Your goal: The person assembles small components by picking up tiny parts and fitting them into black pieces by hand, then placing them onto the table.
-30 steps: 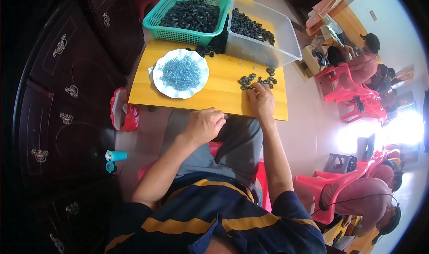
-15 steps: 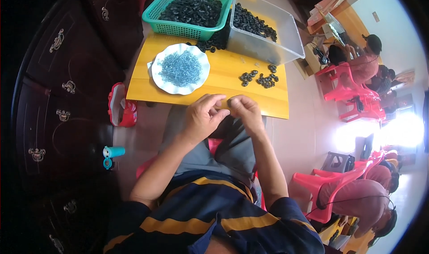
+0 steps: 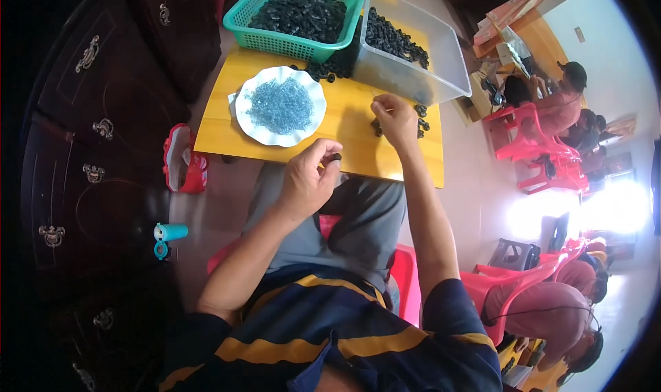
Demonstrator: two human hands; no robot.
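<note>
black ring (image 3: pixel 335 158) in left hand (image 3: pixel 308 182), hands parted

Dark carved wooden cabinet (image 3: pixel 82 116) with metal handles at left, pale tiled floor (image 3: pixel 475 171), red plastic chairs (image 3: pixel 530 140) at right, harsh glare (image 3: pixel 585 213) flooding in beyond.

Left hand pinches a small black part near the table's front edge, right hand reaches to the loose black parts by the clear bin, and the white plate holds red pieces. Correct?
Not quite. In the head view the white plate holds pale blue pieces, not red. The rest stands.
</note>
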